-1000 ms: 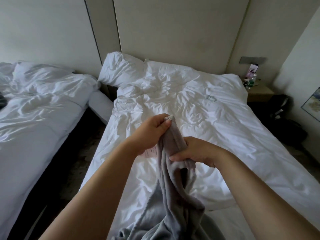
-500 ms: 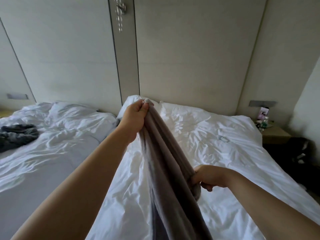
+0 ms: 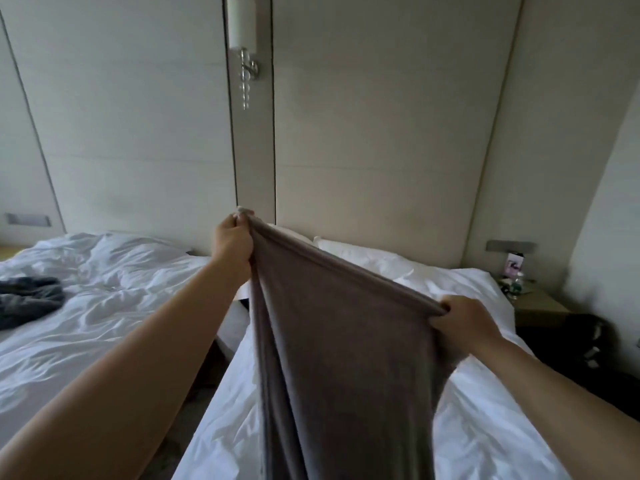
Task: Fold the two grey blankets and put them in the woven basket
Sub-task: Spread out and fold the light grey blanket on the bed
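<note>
Hotel-style bedroom, two white beds side by side. Held up over the right bed [image 3: 485,410], grey blanket [image 3: 339,341], top edge pulled taut on a slant between left hand [image 3: 232,242], raised high and clenched on one corner, and right hand [image 3: 464,317], lower, fingers curled round the bunched edge; rest of the cloth hanging in long folds out of frame below. Judged an early step: opening out and squaring the first blanket before any fold. Next, probably, levelling the edge and bringing corner to corner, clear of the rumpled duvet. On the left bed [image 3: 121,306], second blanket [image 3: 27,299], darker, crumpled and untouched. No woven basket in view. Beyond: panelled wall [image 3: 381,133], wall lamp [image 3: 242,36] between the beds, nightstand [image 3: 540,303] with small items at far right, black bag [image 3: 585,341] beside it.
</note>
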`<state>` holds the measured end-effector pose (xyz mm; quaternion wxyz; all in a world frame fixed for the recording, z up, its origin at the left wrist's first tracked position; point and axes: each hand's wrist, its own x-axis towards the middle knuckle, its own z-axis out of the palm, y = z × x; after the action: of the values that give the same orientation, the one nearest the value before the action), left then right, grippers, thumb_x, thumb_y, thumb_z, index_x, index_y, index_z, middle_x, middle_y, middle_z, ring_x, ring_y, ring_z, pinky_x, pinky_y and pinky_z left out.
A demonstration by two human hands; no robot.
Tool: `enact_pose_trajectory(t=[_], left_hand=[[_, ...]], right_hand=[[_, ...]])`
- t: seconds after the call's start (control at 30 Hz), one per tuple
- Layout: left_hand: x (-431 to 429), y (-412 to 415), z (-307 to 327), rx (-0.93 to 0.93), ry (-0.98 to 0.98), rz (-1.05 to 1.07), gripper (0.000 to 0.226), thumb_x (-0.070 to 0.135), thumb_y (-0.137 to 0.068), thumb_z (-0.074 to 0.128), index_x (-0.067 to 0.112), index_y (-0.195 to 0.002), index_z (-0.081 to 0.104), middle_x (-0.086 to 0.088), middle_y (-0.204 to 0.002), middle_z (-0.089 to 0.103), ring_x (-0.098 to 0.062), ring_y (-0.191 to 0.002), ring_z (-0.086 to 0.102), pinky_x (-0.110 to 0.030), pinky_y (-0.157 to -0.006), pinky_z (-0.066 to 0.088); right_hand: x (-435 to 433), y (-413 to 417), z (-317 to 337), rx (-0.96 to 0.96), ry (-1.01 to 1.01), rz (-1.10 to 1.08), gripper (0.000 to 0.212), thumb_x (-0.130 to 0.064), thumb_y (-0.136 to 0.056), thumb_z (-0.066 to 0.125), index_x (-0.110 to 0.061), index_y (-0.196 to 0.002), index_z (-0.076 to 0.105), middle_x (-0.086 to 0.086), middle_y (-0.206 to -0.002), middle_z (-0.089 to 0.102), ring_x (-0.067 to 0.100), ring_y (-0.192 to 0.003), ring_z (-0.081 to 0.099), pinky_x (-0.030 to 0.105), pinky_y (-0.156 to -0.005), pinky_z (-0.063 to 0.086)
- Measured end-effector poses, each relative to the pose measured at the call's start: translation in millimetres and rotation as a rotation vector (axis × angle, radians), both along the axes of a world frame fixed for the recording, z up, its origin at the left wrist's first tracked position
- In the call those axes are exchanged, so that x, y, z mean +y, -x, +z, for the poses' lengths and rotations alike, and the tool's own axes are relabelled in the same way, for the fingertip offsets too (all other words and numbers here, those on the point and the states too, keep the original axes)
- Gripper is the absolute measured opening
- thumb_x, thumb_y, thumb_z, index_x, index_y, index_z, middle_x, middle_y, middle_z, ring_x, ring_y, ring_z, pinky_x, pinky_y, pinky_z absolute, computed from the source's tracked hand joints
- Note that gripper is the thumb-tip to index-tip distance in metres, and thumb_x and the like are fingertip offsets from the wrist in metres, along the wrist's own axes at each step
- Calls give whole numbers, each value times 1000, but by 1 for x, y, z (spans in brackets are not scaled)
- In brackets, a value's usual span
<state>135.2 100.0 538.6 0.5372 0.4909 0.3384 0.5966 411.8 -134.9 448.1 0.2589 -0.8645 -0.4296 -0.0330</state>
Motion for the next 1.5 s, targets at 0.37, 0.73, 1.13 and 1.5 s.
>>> enact_pose_trajectory(t=[0.37, 0.73, 1.13, 1.5], left_hand=[[16, 22, 49, -83, 55, 25, 23, 29, -101, 43, 22, -95, 64, 1, -77, 60, -13, -72, 56, -28, -77, 51], [14, 45, 176, 157, -275, 179, 30, 29, -103, 39, 15, -114, 63, -1, -68, 45, -19, -64, 45, -26, -54, 36], [-9, 62, 199, 160, -302, 204, 34, 30, -101, 44, 3, -106, 64, -17, -88, 54, -25, -85, 52, -38, -75, 45], [-14, 55, 131, 341, -360, 263, 36, 28, -102, 41, 1, -94, 63, -15, -84, 52, -22, -81, 46, -30, -71, 34]], right_hand=[[-55, -26, 8, 22, 239, -128, 29, -25, -74, 68, -19, -58, 45, 0, -60, 54, 18, -61, 52, 30, -52, 31], [-50, -30, 196, -7, -711, -405, 8, -14, -76, 64, -10, -70, 61, 16, -78, 68, 29, -67, 57, 27, -52, 38], [-79, -35, 275, -65, -685, -357, 19, 2, -75, 64, -1, -90, 74, 24, -92, 70, 38, -91, 66, 36, -75, 52], [-113, -32, 209, -292, -416, -321, 12, -18, -74, 78, -14, -86, 76, 13, -95, 62, 31, -90, 57, 26, -69, 41]])
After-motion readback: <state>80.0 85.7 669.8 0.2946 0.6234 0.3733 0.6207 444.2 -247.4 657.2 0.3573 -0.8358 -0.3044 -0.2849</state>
